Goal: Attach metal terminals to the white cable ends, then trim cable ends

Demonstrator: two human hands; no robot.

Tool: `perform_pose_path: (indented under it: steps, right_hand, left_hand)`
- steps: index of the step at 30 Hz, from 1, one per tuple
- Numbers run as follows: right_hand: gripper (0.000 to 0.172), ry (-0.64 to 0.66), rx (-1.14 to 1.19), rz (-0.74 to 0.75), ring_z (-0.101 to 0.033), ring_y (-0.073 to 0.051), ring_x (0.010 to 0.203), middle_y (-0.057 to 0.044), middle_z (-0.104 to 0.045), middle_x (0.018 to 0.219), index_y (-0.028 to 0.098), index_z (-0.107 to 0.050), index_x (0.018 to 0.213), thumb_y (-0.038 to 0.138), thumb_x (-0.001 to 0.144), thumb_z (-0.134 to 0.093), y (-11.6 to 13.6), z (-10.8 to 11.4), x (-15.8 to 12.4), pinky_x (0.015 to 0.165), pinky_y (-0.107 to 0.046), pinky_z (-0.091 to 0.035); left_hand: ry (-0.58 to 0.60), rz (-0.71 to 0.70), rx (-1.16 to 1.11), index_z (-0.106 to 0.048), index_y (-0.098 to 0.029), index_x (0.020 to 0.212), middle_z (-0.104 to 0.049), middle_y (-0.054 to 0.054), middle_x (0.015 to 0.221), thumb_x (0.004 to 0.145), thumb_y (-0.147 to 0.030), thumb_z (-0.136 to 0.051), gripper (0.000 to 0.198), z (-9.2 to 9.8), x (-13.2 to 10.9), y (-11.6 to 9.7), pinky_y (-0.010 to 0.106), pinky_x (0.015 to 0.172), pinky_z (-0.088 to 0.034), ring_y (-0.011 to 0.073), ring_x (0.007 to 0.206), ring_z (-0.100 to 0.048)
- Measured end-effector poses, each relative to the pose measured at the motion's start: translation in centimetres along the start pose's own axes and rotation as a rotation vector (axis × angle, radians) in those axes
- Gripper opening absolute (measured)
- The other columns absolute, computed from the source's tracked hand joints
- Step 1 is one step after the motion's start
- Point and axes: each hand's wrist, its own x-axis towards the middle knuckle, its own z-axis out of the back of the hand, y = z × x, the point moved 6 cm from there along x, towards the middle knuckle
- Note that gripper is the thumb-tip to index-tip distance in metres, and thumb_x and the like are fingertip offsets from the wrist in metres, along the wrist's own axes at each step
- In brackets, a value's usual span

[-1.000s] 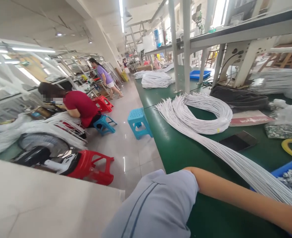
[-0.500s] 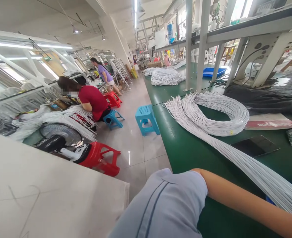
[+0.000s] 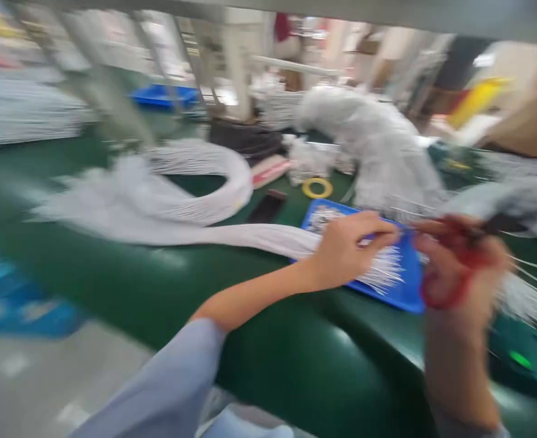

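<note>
My left hand is closed in a pinch over the blue tray. Whatever lies between its fingertips is too small and blurred to make out. Red-handled scissors sit in my right hand, which faces the left fingertips at the tray's right side; motion smears both. The long bundle of white wires runs under my left hand, and its cut ends fan out in the tray. Small pale pieces lie in the tray's far corner.
The bundle's coiled part rests on the green table, near a dark phone and a yellow tape ring. More white wires are heaped behind the tray. A blue stool stands left, below the table edge.
My view has swung right from the aisle to the table. Both hands now show over the tray, where before only one arm and sleeve were visible.
</note>
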Motion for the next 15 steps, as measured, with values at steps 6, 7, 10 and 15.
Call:
perform_pose_path:
  steps: [6, 7, 10, 15]
  right_hand:
    - [0.026, 0.148, 0.003, 0.205, -0.072, -0.017, 0.091, 0.001, -0.077, 0.099, 0.03, -0.062, 0.102, 0.022, 0.079, -0.073, 0.0, 0.0, 1.3, 0.07, -0.031, -0.052]
    - [0.026, 0.164, 0.011, 0.201, -0.071, -0.016, 0.09, 0.001, -0.077, 0.098, 0.03, -0.062, 0.102, 0.02, 0.079, -0.072, 0.1, -0.2, 1.3, 0.068, -0.03, -0.051]
    - [0.028, 0.231, 0.026, 0.157, -0.07, -0.014, 0.081, 0.003, -0.075, 0.089, 0.03, -0.062, 0.101, 0.018, 0.078, -0.073, 0.2, -0.8, 0.9, 0.062, -0.028, -0.049]
    - [0.03, 0.238, 0.033, 0.139, -0.065, -0.011, 0.071, 0.006, -0.07, 0.079, 0.028, -0.063, 0.098, 0.015, 0.074, -0.075, 0.4, -0.9, 0.8, 0.061, -0.027, -0.048]
  left_hand:
    - [0.073, -0.019, -0.13, -0.067, -0.015, 0.082, -0.065, 0.0, 0.069, 0.091, -0.017, -0.056, 0.015, 0.6, 0.6, 2.0, 0.021, 0.054, -0.041, 0.0091, 0.06, -0.054]
    - [0.084, -0.032, -0.132, -0.066, -0.016, 0.081, -0.064, -0.001, 0.068, 0.091, -0.015, -0.055, 0.015, 0.5, 0.5, 1.7, 0.02, 0.054, -0.04, 0.0089, 0.06, -0.053]
    - [0.092, -0.058, -0.126, -0.062, -0.016, 0.076, -0.06, -0.001, 0.065, 0.091, -0.013, -0.053, 0.018, 0.3, 0.3, 1.1, 0.02, 0.054, -0.039, 0.0085, 0.058, -0.051]
    - [0.085, -0.05, -0.124, -0.062, -0.016, 0.074, -0.059, -0.001, 0.064, 0.093, -0.016, -0.053, 0.021, 0.2, 0.4, 1.5, 0.021, 0.053, -0.038, 0.0085, 0.057, -0.05]
